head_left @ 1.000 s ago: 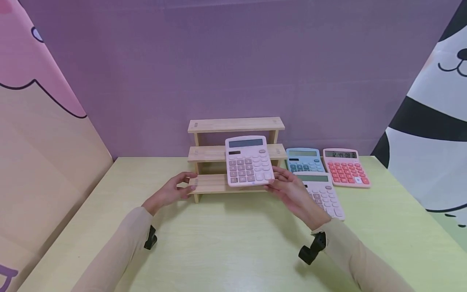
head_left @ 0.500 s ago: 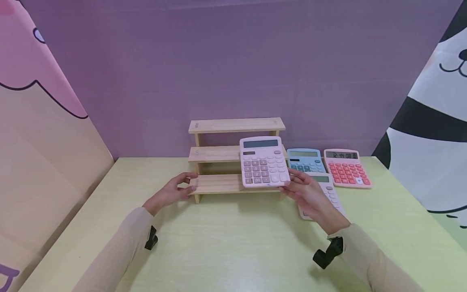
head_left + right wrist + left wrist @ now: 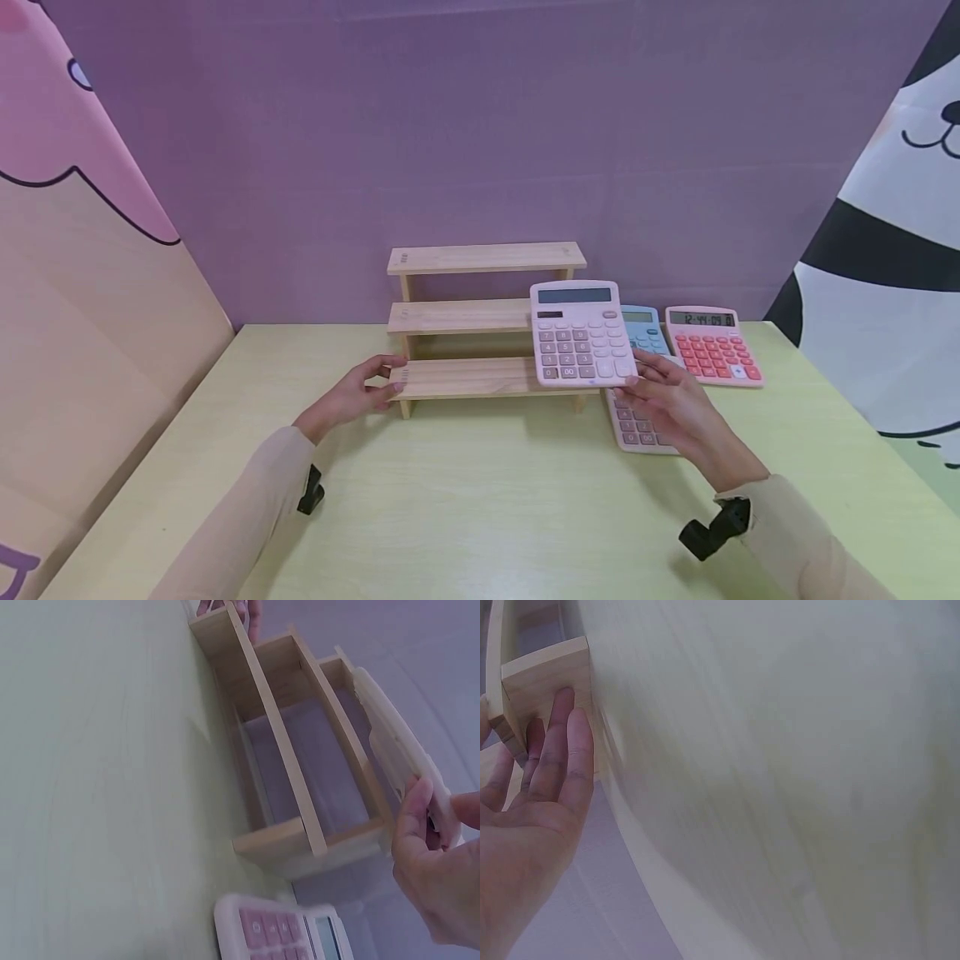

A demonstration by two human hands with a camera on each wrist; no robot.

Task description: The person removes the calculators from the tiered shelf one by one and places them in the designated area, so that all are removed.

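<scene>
1. Up at the right end of the wooden three-step shelf, the right hand grips a pale pink calculator by its lower right corner, thumb on the front, keys facing the camera.
2. That calculator is held upright in the air, in front of the shelf's middle and lowest steps.
3. Meanwhile the left hand rests with straight fingers against the left end of the lowest step, holding nothing.
4. A second pink calculator lies flat on the table under the right hand; a blue calculator and a red calculator lie behind it.
</scene>
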